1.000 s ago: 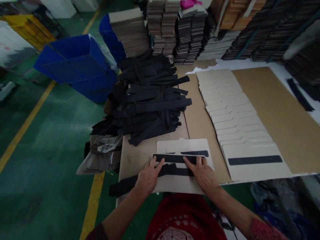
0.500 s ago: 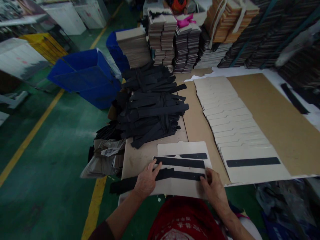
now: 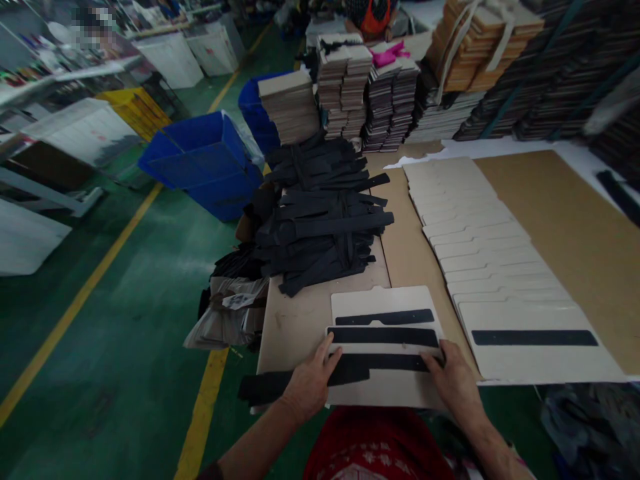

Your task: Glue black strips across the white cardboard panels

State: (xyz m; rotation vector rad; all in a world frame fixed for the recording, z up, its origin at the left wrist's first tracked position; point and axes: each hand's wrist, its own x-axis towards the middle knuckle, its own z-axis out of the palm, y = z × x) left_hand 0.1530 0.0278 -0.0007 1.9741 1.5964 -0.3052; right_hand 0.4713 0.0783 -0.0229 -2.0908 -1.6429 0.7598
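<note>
My left hand [image 3: 311,381] lies with fingers apart at the left edge of a beige panel [image 3: 395,390], its index fingertip on the left end of a black strip [image 3: 383,336]. Another black strip [image 3: 395,362] runs across the panel nearer to me. At the panel's right edge is my right hand [image 3: 453,373], thumb on that nearer strip's right end and fingers at the edge. Loose black strips [image 3: 267,387] stick out from under my left hand. Behind lies one more beige panel [image 3: 350,303] with a black strip on it.
Bundled black strips [image 3: 330,220] lie behind. Overlapping beige panels [image 3: 500,267] form a row on the right, the front one bearing a black strip [image 3: 535,338]. Blue bins [image 3: 200,157] stand on the floor at left. Tall stacks [image 3: 345,87] line the back, where a person [image 3: 373,17] is partly visible.
The view has swung left, so everything sits further right. Both hands remain at the panel's edges. The strip nearer to me now lies straighter, and the loose strips have separated from it slightly.
</note>
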